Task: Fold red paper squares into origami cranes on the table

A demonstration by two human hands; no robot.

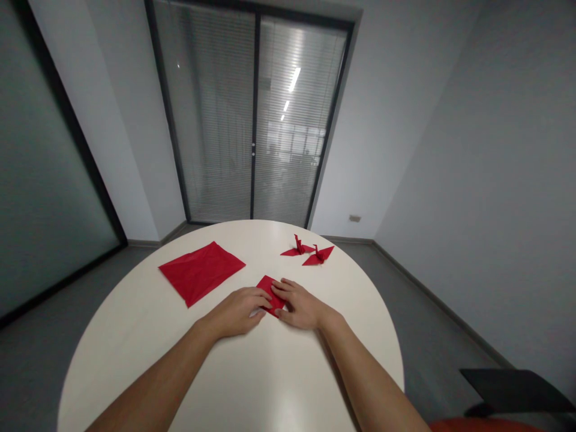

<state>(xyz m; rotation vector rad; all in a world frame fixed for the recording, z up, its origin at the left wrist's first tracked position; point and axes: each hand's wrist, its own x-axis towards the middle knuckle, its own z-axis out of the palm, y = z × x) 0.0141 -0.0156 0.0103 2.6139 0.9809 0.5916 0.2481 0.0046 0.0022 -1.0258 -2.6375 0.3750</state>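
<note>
A small folded piece of red paper point(269, 289) lies flat on the white round table point(135, 336). My left hand point(238, 311) rests on its left side, fingers stretched flat and pressing on it. My right hand point(299, 305) lies on its right side, fingers also flat on the paper. Both hands press the paper down rather than grip it. Part of the paper is hidden under the fingers.
A stack of unfolded red paper squares point(201, 270) lies to the left. Two finished red paper cranes point(299, 247) point(319, 255) stand at the far right of the table. A dark chair part point(513, 389) shows at the lower right. Glass doors with blinds are behind.
</note>
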